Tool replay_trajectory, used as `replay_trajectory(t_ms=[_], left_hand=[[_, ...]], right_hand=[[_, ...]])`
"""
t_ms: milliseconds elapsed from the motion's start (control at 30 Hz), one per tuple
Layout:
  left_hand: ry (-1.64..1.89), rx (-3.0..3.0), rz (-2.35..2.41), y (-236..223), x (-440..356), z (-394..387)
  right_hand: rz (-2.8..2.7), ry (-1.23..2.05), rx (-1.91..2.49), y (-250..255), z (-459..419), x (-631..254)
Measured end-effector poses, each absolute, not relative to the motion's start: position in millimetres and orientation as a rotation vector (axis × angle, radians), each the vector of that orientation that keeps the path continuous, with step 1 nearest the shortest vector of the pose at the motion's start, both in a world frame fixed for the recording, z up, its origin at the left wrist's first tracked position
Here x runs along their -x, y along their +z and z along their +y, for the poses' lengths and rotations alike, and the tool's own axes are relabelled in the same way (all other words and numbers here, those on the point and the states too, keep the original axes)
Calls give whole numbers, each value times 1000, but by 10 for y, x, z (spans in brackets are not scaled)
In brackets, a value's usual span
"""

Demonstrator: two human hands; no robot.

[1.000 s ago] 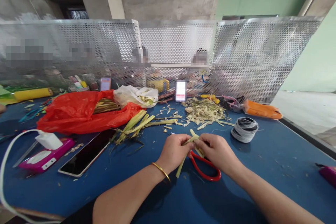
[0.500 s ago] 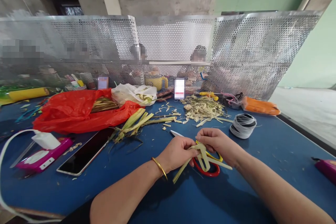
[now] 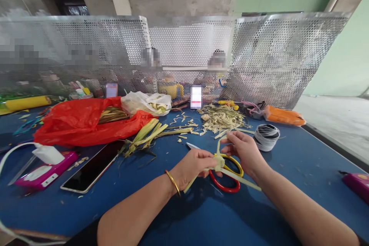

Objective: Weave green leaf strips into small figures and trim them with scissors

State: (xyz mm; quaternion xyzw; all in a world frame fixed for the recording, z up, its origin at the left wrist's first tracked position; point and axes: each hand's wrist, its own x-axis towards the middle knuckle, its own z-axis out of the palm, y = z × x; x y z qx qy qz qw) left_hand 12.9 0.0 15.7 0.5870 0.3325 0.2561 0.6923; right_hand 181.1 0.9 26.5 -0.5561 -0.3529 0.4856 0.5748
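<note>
A small woven knot of pale green plant strips is pinched in my left hand, which wears a gold bangle at the wrist. One strip end sticks out to the lower right and another hangs below the left palm. My right hand is closed on a strip that rises from the knot. Under both hands lie scissors with a red and a yellow handle loop, blade tip pointing up left. To the right of my right hand stands a spool of grey-white string.
Dry leaf scraps are heaped behind my hands. Left are leaf strips, a red plastic bag, a phone and a magenta power strip. A perforated metal screen stands at the back, with people behind it.
My right hand has moved up and right, drawing a strip out of the knot; the loop that hung over the scissors is gone. My left hand has barely moved.
</note>
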Motion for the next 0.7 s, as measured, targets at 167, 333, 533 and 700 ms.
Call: replay_trajectory(t_ms=[167, 333, 533, 700], left_hand=[[571, -1449, 807, 150, -135, -9], [576, -1443, 790, 163, -118, 0], [572, -1419, 780, 152, -113, 6], [681, -1226, 892, 137, -118, 61]], right_hand=[[-733, 1144, 1216, 256, 7, -1798], [-735, 1135, 1147, 251, 4, -1799], [-765, 1117, 1136, 227, 12, -1814], [-1052, 1177, 1241, 288, 50, -1907]])
